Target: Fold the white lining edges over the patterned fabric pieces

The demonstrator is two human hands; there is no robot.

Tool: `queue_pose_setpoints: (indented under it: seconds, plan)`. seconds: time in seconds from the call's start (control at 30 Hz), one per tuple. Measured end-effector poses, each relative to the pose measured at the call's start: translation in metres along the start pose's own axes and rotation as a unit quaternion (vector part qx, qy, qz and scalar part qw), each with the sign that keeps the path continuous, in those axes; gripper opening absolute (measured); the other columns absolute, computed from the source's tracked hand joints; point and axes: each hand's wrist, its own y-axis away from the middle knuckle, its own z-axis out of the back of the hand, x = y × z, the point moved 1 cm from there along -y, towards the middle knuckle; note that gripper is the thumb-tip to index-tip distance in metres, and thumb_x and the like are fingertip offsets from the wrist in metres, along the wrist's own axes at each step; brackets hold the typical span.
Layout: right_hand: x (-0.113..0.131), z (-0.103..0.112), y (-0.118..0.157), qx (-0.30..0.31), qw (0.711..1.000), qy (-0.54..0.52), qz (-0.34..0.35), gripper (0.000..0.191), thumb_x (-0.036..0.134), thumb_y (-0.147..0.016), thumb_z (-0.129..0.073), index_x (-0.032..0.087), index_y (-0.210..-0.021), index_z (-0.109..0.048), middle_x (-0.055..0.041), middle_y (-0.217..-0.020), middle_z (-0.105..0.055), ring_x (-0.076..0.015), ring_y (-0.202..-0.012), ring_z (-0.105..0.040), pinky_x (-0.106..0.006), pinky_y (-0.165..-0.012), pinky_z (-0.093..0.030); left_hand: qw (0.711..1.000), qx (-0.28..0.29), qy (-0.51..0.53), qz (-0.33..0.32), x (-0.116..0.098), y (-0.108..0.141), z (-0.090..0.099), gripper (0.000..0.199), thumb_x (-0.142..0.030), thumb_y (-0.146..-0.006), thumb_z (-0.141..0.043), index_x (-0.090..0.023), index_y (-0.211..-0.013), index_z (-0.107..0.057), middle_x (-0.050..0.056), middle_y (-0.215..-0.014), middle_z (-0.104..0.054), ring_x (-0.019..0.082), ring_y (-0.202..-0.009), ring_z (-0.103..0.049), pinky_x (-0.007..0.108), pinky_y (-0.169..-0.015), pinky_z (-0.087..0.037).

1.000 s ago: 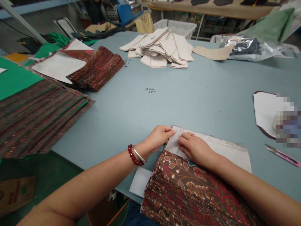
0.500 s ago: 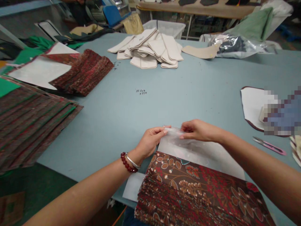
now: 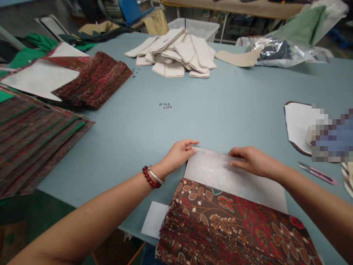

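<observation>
A stack of brown floral fabric pieces (image 3: 237, 221) lies fanned at the front of the table. From its top extends a white sheet (image 3: 212, 169), apparently the plain back of a fabric piece; where it joins the stack is hard to make out. My left hand (image 3: 178, 156), with a red bead bracelet (image 3: 149, 177) and a silver bangle on its wrist, pinches the sheet's far left corner, index finger stretched forward. My right hand (image 3: 250, 161) grips the far edge further right, thumb on the near face and fingers behind.
Thread snips (image 3: 317, 173) with a pink handle lie at right, near a white piece with dark trim (image 3: 296, 125). Cream pieces (image 3: 179, 55) are heaped at the back. More patterned fabric stacks (image 3: 96, 81) stand at left. A plastic bag (image 3: 281, 51) sits back right.
My right hand has slid right along the sheet's far edge, away from my left hand. The sheet now looks flatter and tauter. My left index finger has straightened.
</observation>
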Motion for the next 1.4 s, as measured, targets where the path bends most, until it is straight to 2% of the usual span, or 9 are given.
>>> queue_pose_setpoints:
  seconds: [0.13,0.27,0.53,0.63,0.77,0.93,1.07,1.2,1.4]
  plan:
    - [-0.047,0.009,0.022,0.097,0.991,0.041,-0.083,0.042,0.058,-0.088,-0.057,0.020,-0.069,-0.058,-0.0008,-0.060,-0.055,-0.0157,-0.056,-0.045,-0.030,-0.053,-0.029,0.998,-0.001,-0.050,-0.035,0.008,-0.006,0.002,0.027,-0.025,-0.081,-0.068,-0.015,-0.106,-0.070,0.002,-0.068,-0.065,0.015,-0.063,-0.055,0.026,-0.057,-0.039]
    - [-0.078,0.020,0.038,0.128,0.984,0.049,-0.112,0.046,0.060,-0.086,-0.057,0.020,-0.063,-0.055,0.0013,-0.056,-0.047,-0.0141,-0.054,-0.040,-0.029,-0.052,-0.024,0.998,-0.005,-0.055,-0.033,0.011,-0.007,0.002,0.026,-0.027,-0.082,-0.067,-0.014,-0.104,-0.069,0.002,-0.067,-0.064,0.014,-0.062,-0.055,0.026,-0.057,-0.040]
    - [-0.059,0.025,0.028,0.169,0.974,0.077,-0.129,0.037,0.052,-0.086,-0.057,0.021,-0.068,-0.059,-0.0001,-0.056,-0.055,-0.0139,-0.044,-0.047,-0.029,-0.048,-0.026,0.999,-0.007,-0.037,-0.029,0.009,-0.006,0.001,0.026,-0.024,-0.080,-0.066,-0.014,-0.105,-0.068,0.003,-0.073,-0.067,0.013,-0.062,-0.057,0.026,-0.056,-0.040]
    - [-0.046,0.027,0.020,0.130,0.976,0.153,-0.082,0.040,0.056,-0.082,-0.064,0.021,-0.063,-0.059,0.0004,-0.053,-0.053,-0.0138,-0.048,-0.043,-0.030,-0.051,-0.025,0.998,0.051,-0.002,-0.023,0.002,-0.007,0.005,0.033,-0.019,-0.079,-0.063,-0.013,-0.111,-0.066,0.008,-0.086,-0.072,0.014,-0.068,-0.062,0.027,-0.060,-0.044]
    - [-0.007,0.006,-0.008,0.013,0.996,0.075,-0.040,0.039,0.058,-0.089,-0.059,0.021,-0.081,-0.067,-0.0029,-0.069,-0.065,-0.0160,-0.058,-0.053,-0.030,-0.055,-0.034,0.989,0.116,-0.059,-0.073,-0.011,-0.012,0.009,0.035,-0.021,-0.083,-0.064,-0.015,-0.117,-0.064,0.011,-0.104,-0.073,0.020,-0.090,-0.067,0.034,-0.079,-0.051]
    - [0.022,-0.038,-0.029,-0.184,0.981,0.008,0.062,0.026,0.034,-0.098,-0.051,0.019,-0.109,-0.069,-0.0096,-0.097,-0.067,-0.0222,-0.088,-0.061,-0.036,-0.080,-0.047,0.907,0.086,-0.336,-0.238,-0.017,-0.015,0.007,0.020,-0.015,-0.088,-0.056,-0.018,-0.101,-0.071,0.007,-0.095,-0.069,0.020,-0.090,-0.062,0.036,-0.085,-0.048]
    - [0.012,-0.057,-0.023,-0.267,0.957,-0.023,0.113,0.028,0.026,-0.102,-0.045,0.021,-0.113,-0.070,-0.0093,-0.097,-0.061,-0.0217,-0.092,-0.058,-0.035,-0.081,-0.048,0.862,0.078,-0.396,-0.306,-0.007,-0.017,0.012,0.024,-0.011,-0.091,-0.049,-0.020,-0.093,-0.071,0.006,-0.093,-0.065,0.020,-0.092,-0.059,0.035,-0.086,-0.046]
    - [0.004,-0.063,-0.016,-0.264,0.951,0.060,0.150,0.034,0.020,-0.104,-0.039,0.022,-0.118,-0.069,-0.0099,-0.100,-0.058,-0.0226,-0.092,-0.053,-0.036,-0.081,-0.046,0.823,0.094,-0.439,-0.348,0.003,-0.018,0.021,0.029,-0.016,-0.098,-0.044,-0.021,-0.102,-0.072,0.008,-0.098,-0.063,0.021,-0.095,-0.056,0.035,-0.084,-0.045]
    - [0.024,-0.058,-0.021,-0.165,0.940,0.242,0.174,0.041,0.014,-0.103,-0.036,0.018,-0.140,-0.052,-0.0120,-0.108,-0.058,-0.0260,-0.098,-0.047,-0.038,-0.087,-0.042,0.714,0.178,-0.561,-0.380,-0.014,-0.014,0.015,0.031,-0.023,-0.100,-0.047,-0.027,-0.125,-0.065,0.009,-0.096,-0.061,0.022,-0.086,-0.052,0.032,-0.076,-0.041]
